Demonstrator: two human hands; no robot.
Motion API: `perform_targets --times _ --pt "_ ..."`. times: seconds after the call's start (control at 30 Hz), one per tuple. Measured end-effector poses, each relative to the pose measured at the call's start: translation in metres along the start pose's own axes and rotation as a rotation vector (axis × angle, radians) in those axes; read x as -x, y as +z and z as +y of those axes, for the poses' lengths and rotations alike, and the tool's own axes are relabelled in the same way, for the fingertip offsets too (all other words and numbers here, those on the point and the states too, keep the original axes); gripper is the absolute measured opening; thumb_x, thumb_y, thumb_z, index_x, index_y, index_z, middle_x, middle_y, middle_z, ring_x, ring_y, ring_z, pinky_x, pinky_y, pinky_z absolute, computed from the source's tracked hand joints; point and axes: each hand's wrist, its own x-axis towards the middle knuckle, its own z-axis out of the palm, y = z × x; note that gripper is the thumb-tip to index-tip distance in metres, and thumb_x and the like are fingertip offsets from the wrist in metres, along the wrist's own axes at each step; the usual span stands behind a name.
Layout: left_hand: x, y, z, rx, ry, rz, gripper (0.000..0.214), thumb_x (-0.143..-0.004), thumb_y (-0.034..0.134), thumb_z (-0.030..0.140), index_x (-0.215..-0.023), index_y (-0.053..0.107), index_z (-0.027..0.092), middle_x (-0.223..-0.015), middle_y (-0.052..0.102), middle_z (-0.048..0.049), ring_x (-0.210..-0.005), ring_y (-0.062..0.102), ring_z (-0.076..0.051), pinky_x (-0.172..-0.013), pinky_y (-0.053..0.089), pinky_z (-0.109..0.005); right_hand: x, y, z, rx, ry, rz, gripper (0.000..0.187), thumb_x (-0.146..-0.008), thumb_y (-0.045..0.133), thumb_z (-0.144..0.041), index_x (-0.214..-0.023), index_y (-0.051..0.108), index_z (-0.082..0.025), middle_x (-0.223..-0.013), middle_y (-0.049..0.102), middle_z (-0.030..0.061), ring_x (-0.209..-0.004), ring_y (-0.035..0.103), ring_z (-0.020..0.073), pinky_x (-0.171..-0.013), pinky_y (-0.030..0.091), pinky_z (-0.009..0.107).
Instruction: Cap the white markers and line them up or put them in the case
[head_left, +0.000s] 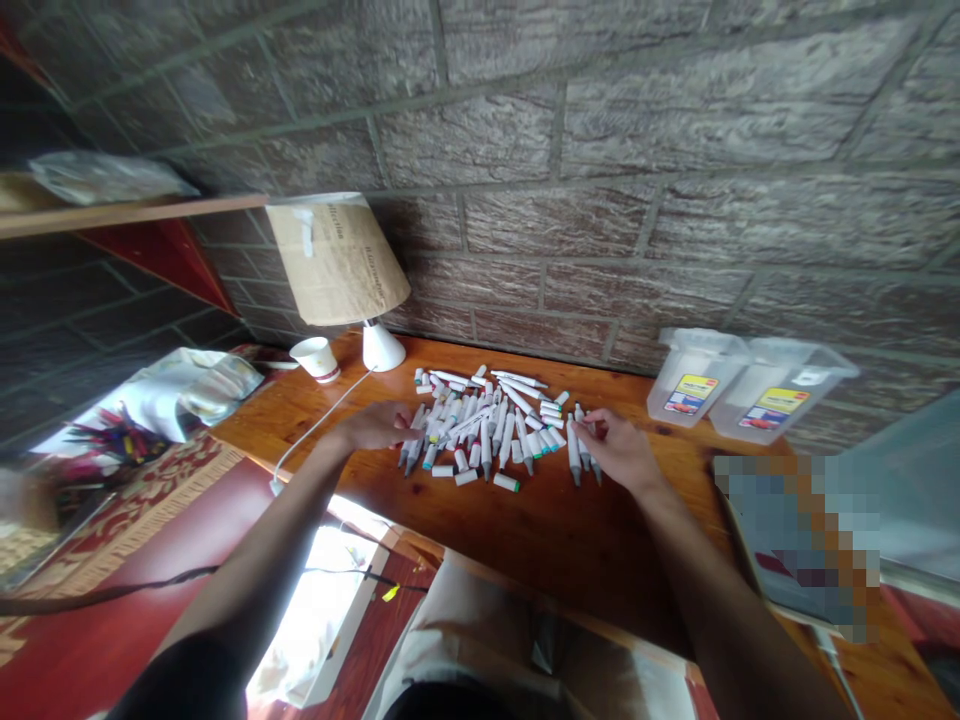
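Observation:
A loose heap of white markers (487,440) and short white caps (466,478) lies on the wooden table, some with coloured ends. At the heap's left edge is my left hand (379,426), palm down, fingers stretched over a few grey-tipped markers (412,455). It touches or hovers just above them; I cannot tell which. Right of the heap, a small row of markers (574,462) lies side by side, tips towards me. My right hand (616,450) is at this row, its thumb and fingers curled together on a marker, partly hiding it.
A lamp (382,348) with a paper shade and a paper cup (316,359) stand at the back left; the lamp's cord crosses the table. Two clear plastic bins (763,392) stand back right. A tablet-like slab (787,540), blurred out, lies right of my forearm.

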Motion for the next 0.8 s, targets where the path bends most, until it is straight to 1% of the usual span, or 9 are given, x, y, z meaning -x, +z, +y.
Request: perform_targets --times 0.2,0.37,0.47,0.57,0.7,0.8 --pt "-0.001 0.004 0.006 -0.017 -0.031 -0.029 0.046 -0.069 0.069 0.060 -0.089 0.060 0.019 -0.086 0.076 -0.0068 -0.070 0.071 -0.020 -0.064 0.050 -0.027 -0.001 0.000 0.000 -0.001 0.021 -0.017 0.025 -0.091 0.063 -0.045 -0.099 0.070 -0.022 -0.087 0.076 0.0038 -0.085 0.072 0.0207 -0.075 0.047 0.028" --pt "0.002 0.003 0.007 -0.010 -0.010 -0.052 0.046 -0.070 0.067 0.058 -0.091 0.060 0.018 -0.089 0.074 -0.0062 -0.074 0.069 -0.020 -0.069 0.050 -0.028 -0.001 0.000 0.000 -0.001 0.017 -0.021 0.025 -0.092 0.063 -0.045 -0.100 0.070 -0.022 -0.087 0.076 0.0035 -0.086 0.072 0.0206 -0.075 0.047 0.027" --pt "0.002 0.002 0.007 0.002 0.019 -0.063 0.046 -0.069 0.068 0.058 -0.092 0.061 0.019 -0.090 0.072 -0.0053 -0.078 0.069 -0.022 -0.071 0.050 -0.029 -0.001 0.000 0.000 0.004 0.019 -0.017 0.025 -0.092 0.062 -0.045 -0.100 0.070 -0.023 -0.087 0.076 0.0035 -0.086 0.072 0.0208 -0.075 0.047 0.027" --pt "-0.001 0.004 0.007 -0.023 0.047 -0.041 0.047 -0.070 0.066 0.060 -0.091 0.062 0.018 -0.090 0.071 -0.0060 -0.082 0.067 -0.023 -0.073 0.049 -0.030 0.000 -0.001 -0.001 0.007 0.016 -0.018 0.027 -0.092 0.062 -0.046 -0.100 0.071 -0.022 -0.087 0.076 0.0037 -0.086 0.072 0.0210 -0.076 0.047 0.028" --pt "-0.004 0.010 0.009 -0.007 0.108 -0.013 0.050 -0.069 0.067 0.062 -0.092 0.063 0.018 -0.091 0.070 -0.0059 -0.084 0.065 -0.023 -0.075 0.048 -0.030 0.000 -0.001 -0.001 0.006 0.020 -0.012 0.026 -0.091 0.062 -0.045 -0.099 0.071 -0.023 -0.088 0.076 0.0035 -0.086 0.073 0.0209 -0.076 0.048 0.028" --pt "-0.007 0.015 0.011 -0.005 0.153 -0.005 0.051 -0.070 0.067 0.065 -0.090 0.063 0.019 -0.088 0.069 -0.0049 -0.084 0.064 -0.023 -0.073 0.047 -0.030 0.000 0.000 0.000 0.013 0.018 -0.008 0.026 -0.091 0.062 -0.046 -0.100 0.071 -0.023 -0.089 0.077 0.0038 -0.087 0.073 0.0212 -0.077 0.048 0.028"
